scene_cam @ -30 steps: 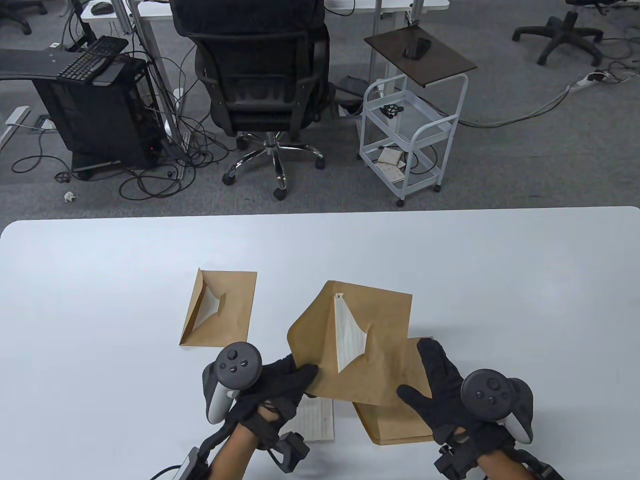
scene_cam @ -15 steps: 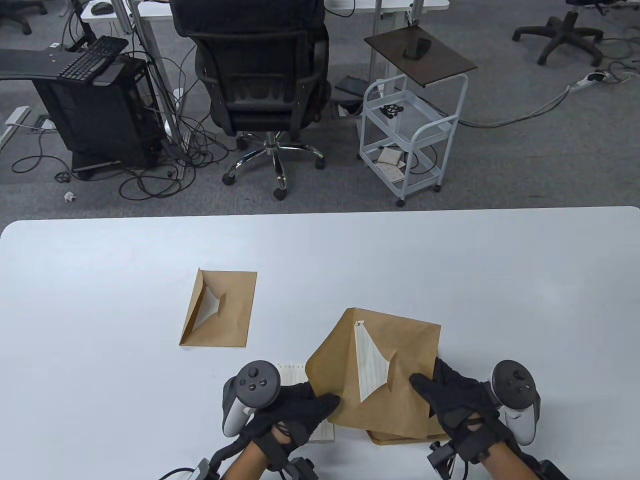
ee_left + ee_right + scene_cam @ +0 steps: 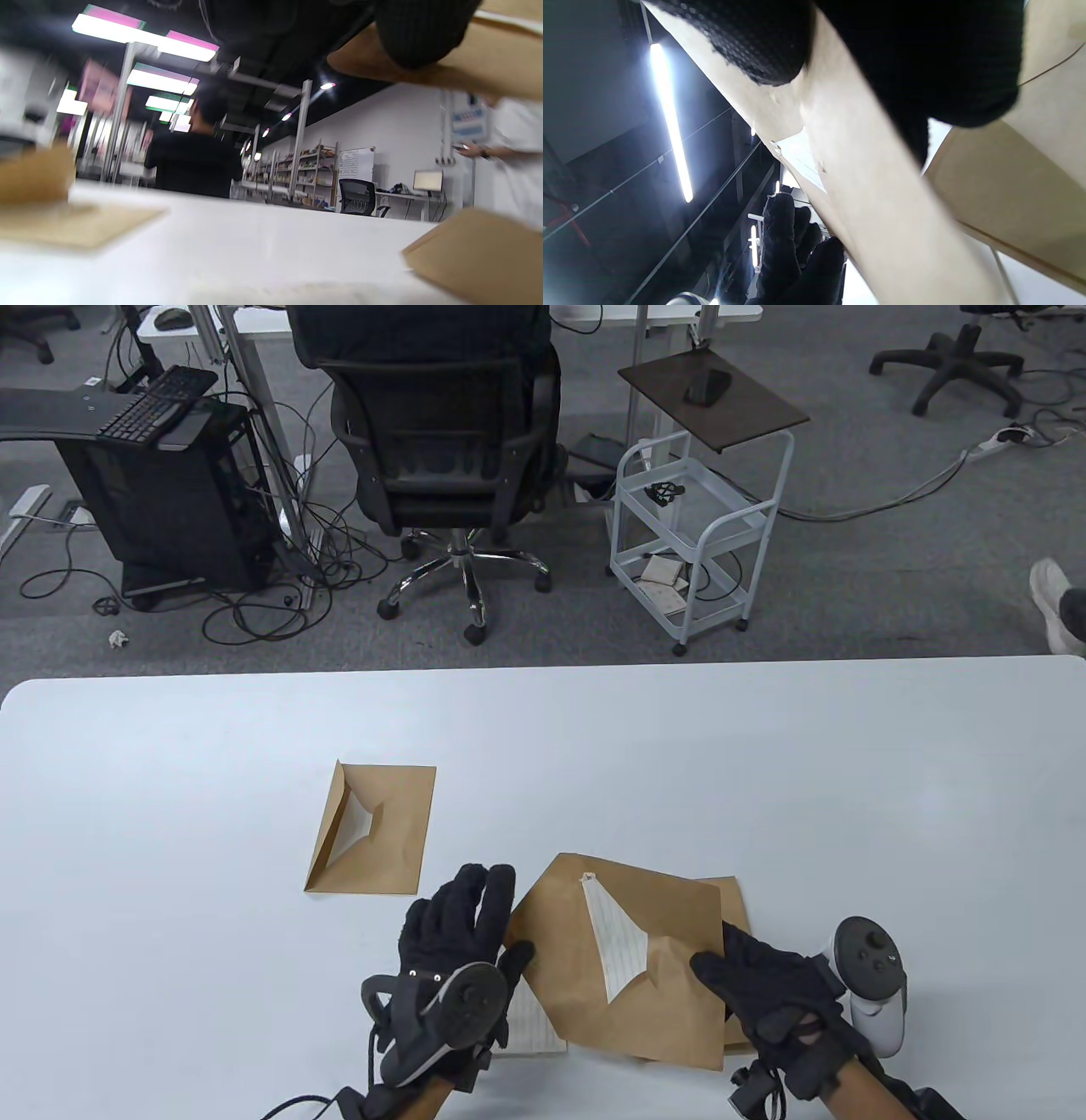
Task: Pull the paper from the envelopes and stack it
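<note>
My right hand (image 3: 717, 954) grips the right edge of a brown envelope (image 3: 662, 1010) and holds it tilted just above the table. White lined paper (image 3: 615, 946) shows in its open mouth. My left hand (image 3: 509, 916) is open, fingers stretched out, with the thumb at the envelope's left flap edge. The left wrist view shows a fingertip (image 3: 415, 38) against the held envelope (image 3: 488, 63). Another brown envelope (image 3: 736, 899) lies under the held one. A lined sheet (image 3: 530, 1027) lies on the table below my left hand.
A third open brown envelope (image 3: 373, 831) lies flat to the left, also low and blurred in the left wrist view (image 3: 63, 220). The white table (image 3: 764, 746) stretches far behind. An office chair (image 3: 441, 432) and a white cart (image 3: 696, 534) stand beyond its far edge.
My left hand let go of the envelope's flap, turned over and opened its fingers. The envelope came lower and a little left, still in my right hand.
</note>
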The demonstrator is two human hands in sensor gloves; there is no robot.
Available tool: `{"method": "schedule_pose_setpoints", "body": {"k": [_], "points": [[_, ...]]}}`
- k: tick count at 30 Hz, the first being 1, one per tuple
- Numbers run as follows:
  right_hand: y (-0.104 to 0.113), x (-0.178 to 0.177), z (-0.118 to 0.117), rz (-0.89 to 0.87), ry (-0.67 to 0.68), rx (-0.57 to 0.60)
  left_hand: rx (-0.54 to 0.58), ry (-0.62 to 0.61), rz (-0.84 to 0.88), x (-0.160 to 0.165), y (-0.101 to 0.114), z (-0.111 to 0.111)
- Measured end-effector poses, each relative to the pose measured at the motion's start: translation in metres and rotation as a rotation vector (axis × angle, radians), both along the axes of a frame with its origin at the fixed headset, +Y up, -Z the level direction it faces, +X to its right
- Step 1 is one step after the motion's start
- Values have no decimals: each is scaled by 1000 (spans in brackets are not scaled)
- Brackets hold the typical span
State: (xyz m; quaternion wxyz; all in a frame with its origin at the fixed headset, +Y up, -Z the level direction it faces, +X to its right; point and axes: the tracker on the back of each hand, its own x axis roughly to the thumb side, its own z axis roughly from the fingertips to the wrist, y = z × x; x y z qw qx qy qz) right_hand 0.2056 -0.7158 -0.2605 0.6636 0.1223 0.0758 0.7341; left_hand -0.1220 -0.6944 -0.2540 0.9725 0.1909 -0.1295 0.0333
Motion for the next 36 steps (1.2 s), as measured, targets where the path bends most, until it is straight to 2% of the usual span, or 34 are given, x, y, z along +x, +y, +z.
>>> {"method": "schedule_pose_setpoints", "body": {"k": [2,3,6,8,10,16,21,23,27,29,33,36], "points": [[-3,0,0,-52,10,-30,76,-46,-170,13,-1,6],[-4,0,0,-71,17,-41,83,-59,-201,17,-2,8],[-8,-2,0,-123,62,-88,1,-172,-188,30,-7,12],[-11,-4,0,-137,67,-108,-98,-257,-110,35,-8,12],[-14,-5,-1,-133,86,-115,-210,-245,71,35,-9,11],[-16,-6,-3,-183,91,-137,-401,-251,369,21,-14,-1],[-16,-16,-2,-272,233,-147,-593,-301,650,19,-23,-5],[-16,-20,0,-255,263,-133,-678,-345,772,21,-27,-6],[-16,-27,1,-258,351,-132,-827,-339,1013,22,-35,-7],[-16,-28,2,-248,349,-141,-851,-324,1063,21,-38,-7],[-14,-30,2,-175,361,-104,-759,-268,975,18,-33,-7],[-13,-30,3,-156,350,-99,-745,-259,963,18,-31,-5]]}}
